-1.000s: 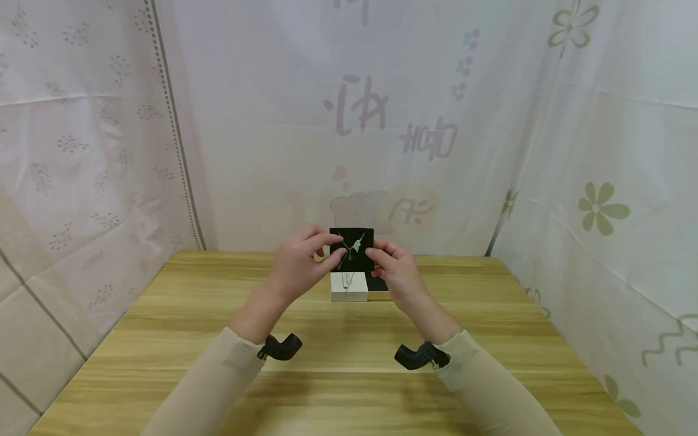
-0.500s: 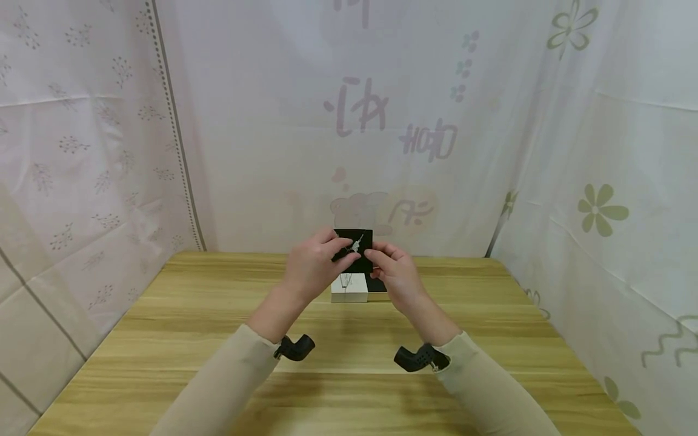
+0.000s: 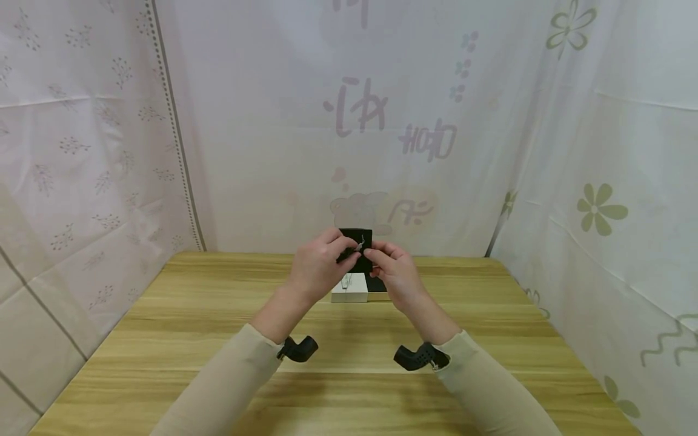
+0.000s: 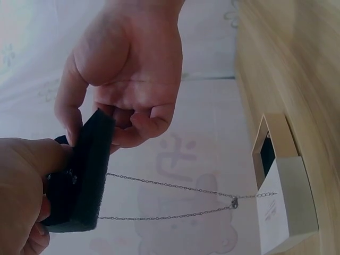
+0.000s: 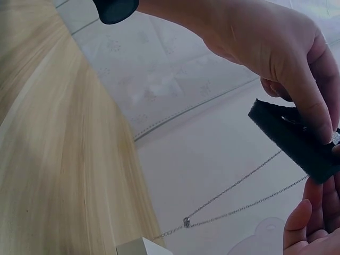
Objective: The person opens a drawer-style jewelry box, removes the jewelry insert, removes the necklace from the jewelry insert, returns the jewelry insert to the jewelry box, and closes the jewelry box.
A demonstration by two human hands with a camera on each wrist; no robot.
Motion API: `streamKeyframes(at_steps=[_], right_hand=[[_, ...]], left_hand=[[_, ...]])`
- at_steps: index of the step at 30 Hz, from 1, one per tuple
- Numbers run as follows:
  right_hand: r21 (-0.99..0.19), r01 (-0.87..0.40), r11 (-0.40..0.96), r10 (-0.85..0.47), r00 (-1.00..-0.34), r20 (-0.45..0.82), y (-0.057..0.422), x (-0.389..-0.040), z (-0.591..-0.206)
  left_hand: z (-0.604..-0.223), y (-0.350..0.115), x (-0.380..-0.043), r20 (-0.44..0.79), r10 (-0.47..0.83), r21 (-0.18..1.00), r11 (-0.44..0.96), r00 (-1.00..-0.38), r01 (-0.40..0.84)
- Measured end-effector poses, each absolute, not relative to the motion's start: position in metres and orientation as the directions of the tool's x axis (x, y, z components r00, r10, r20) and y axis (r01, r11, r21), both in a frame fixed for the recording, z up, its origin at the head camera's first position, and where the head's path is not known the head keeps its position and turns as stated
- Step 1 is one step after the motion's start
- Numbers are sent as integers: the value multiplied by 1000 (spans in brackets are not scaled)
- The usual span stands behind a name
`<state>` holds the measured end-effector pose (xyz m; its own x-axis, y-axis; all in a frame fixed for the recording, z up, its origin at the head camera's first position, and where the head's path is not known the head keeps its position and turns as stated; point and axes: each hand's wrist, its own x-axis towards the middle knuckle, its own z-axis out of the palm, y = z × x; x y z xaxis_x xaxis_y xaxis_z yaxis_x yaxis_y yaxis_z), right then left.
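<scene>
Up in front of me is a square black foam pad (image 3: 360, 264), its right edge pinched by my right hand (image 3: 400, 272), thumb in front and fingers behind. A silver necklace pendant (image 3: 360, 243) lies against the pad's face. My left hand (image 3: 318, 266) reaches over the pad from the left, its thumb and index finger pinching at the pendant. These fingertips partly cover it. Below the pad hangs the necklace's thin chain (image 4: 186, 187), with its clasp (image 4: 234, 202), in the left wrist view. The right wrist view shows the pad (image 5: 289, 141) tilted between both hands.
Behind and below the hands, a white box (image 3: 349, 296) stands on the wooden table (image 3: 349, 345). A box with a dark inside and tan edge (image 3: 379, 297) sits against its right side. Patterned cloth curtains (image 3: 262, 121) surround the table.
My left hand has moved right across the pad, its fingers closing in on the pendant and covering more of it. The right hand and pad stay nearly still.
</scene>
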<state>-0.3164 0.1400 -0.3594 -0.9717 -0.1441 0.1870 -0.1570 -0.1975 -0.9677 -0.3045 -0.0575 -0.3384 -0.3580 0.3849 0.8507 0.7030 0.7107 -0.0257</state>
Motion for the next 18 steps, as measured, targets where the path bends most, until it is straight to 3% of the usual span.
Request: streamKeyframes(at_steps=[7, 18], right_hand=[[-967, -158, -200, -148, -971, 189, 139, -317, -361], [-970, -167, -177, -144, -970, 193, 140, -319, -364]], left_hand=[[-337, -56, -303, 840, 399, -15, 695, -368, 719], [-332, -58, -305, 873, 380, -47, 689, -305, 723]])
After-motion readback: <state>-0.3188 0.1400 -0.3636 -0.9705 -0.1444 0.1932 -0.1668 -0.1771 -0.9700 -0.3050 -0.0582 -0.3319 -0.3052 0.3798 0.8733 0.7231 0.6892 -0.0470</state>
